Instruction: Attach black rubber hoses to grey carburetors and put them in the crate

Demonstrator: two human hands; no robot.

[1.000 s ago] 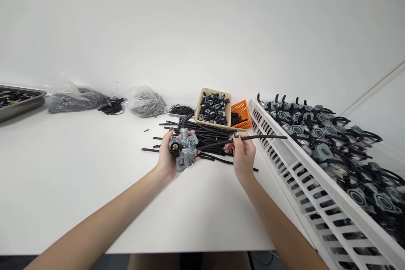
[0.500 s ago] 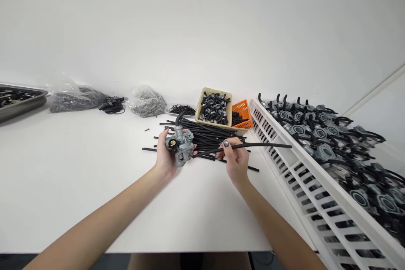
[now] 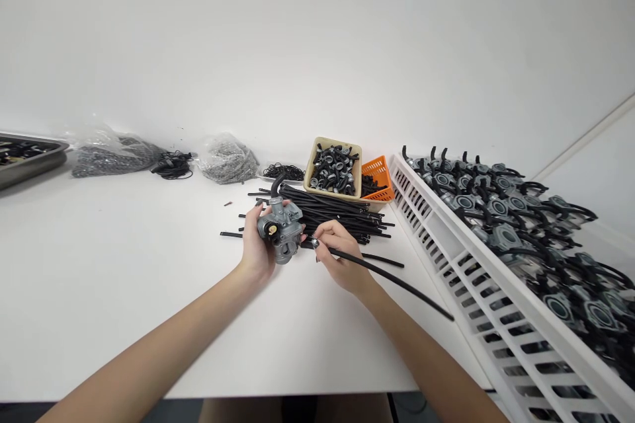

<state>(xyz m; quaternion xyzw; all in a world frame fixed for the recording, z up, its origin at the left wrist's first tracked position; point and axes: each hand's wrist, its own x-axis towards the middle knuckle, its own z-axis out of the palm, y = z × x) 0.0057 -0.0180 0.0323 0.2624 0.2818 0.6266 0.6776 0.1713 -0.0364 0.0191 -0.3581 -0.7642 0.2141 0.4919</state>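
Observation:
My left hand [image 3: 255, 248] grips a grey metal carburetor [image 3: 280, 230] just above the white table [image 3: 124, 291]; a short black hose curls up from its top. My right hand [image 3: 340, 258] pinches one end of a long black rubber tube [image 3: 391, 279] close to the carburetor's right side. The tube slants down to the right over the table, and its far end reaches near the white crate. A pile of the same black tubes [image 3: 332, 215] lies right behind both hands.
A beige bin [image 3: 333, 170] of black clips and an orange basket [image 3: 380, 178] stand behind the pile. A long white slatted crate [image 3: 476, 277] with several carburetors runs along the right. Plastic bags [image 3: 228, 160] of small parts and a metal tray [image 3: 30, 158] lie far left.
My right hand moved left toward the carburetor, bringing the tube's near end up to it. The tube's far end swung down from over the crate to the table.

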